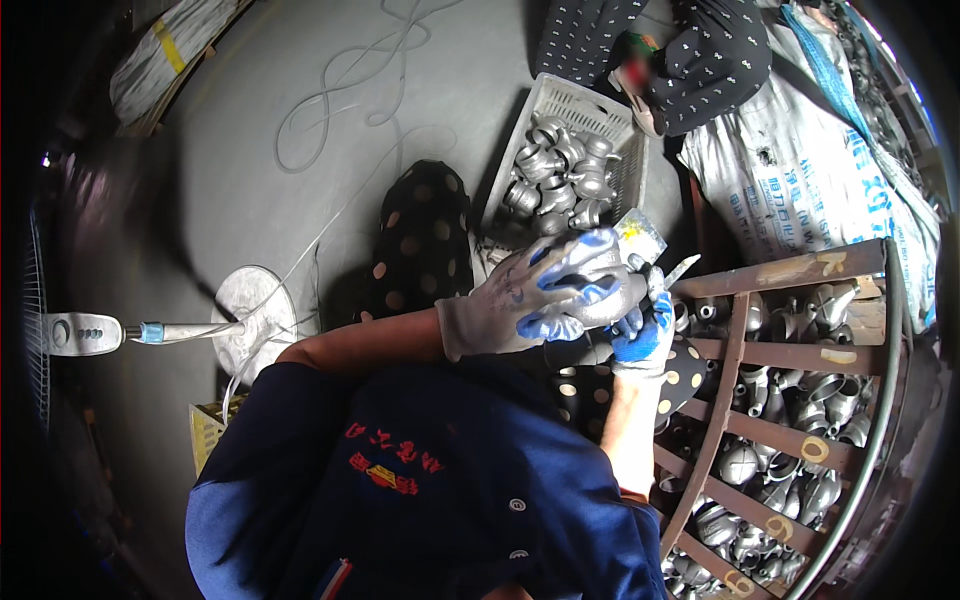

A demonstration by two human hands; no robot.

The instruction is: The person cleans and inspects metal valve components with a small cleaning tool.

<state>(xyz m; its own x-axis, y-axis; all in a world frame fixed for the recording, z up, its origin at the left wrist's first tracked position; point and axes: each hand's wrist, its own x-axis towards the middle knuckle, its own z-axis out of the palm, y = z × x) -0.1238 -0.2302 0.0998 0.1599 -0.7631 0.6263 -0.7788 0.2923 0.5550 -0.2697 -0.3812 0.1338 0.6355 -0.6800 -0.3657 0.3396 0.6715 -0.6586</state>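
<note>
My left hand (550, 288), in a pale grey glove with blue patches, is closed around a rounded grey metal casting (628, 298). Most of that casting is hidden by the glove. Close against it, my right hand (645, 330), in a blue and grey glove, has its fingers curled round a slim tool with a pale, pointed end (684, 267). The tool's exact kind does not show. Just beyond both hands lies a plastic crate (510, 140) holding several grey metal castings (555, 175) with flared ends.
At the right, a brown slatted metal rack (780, 270) holds many castings (790, 480). White woven sacks (790, 190) lie beyond it. Someone in dark patterned trousers (715, 60) sits past the crate. A standing fan's round base (255, 310) and a loose cable (325, 130) are left.
</note>
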